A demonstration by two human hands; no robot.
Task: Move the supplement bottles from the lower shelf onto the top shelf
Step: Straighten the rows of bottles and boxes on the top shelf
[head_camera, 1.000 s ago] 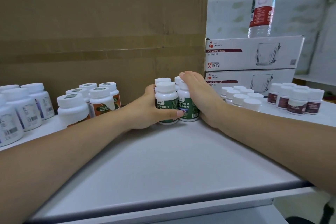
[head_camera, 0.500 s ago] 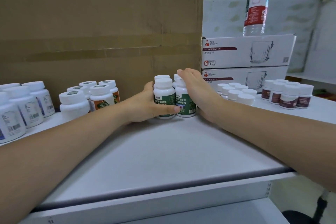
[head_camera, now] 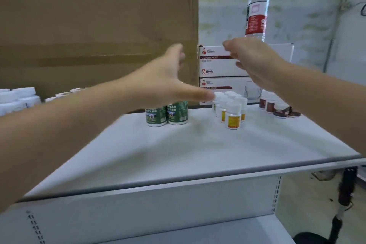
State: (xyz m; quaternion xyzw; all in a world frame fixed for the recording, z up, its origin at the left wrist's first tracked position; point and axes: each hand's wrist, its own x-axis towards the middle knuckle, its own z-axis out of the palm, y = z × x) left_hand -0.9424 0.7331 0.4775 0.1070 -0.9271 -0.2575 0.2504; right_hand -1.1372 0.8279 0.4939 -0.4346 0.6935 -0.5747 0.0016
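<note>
A group of green-labelled supplement bottles [head_camera: 167,115] stands on the white top shelf [head_camera: 198,150], in front of the cardboard box. My left hand [head_camera: 168,81] hovers above them, fingers spread and holding nothing; it hides their caps. My right hand [head_camera: 255,59] is raised to the right of it, fingers loosely bent, also holding nothing. Yellow-labelled white bottles [head_camera: 230,111] stand to the right of the green ones. Brown-labelled bottles [head_camera: 277,108] sit further right, partly behind my right forearm. The lower shelf [head_camera: 217,232] shows a bare strip at the bottom.
A large cardboard box [head_camera: 99,35] fills the back left. Two stacked glass mug boxes [head_camera: 219,69] stand at the back, with a water bottle [head_camera: 256,6] on top. More white bottles [head_camera: 17,99] sit at the far left behind my left arm.
Both hands have let go of the green-labelled bottles and lifted up and apart. The view has tilted down, showing the shelf's front edge and the lower shelf.
</note>
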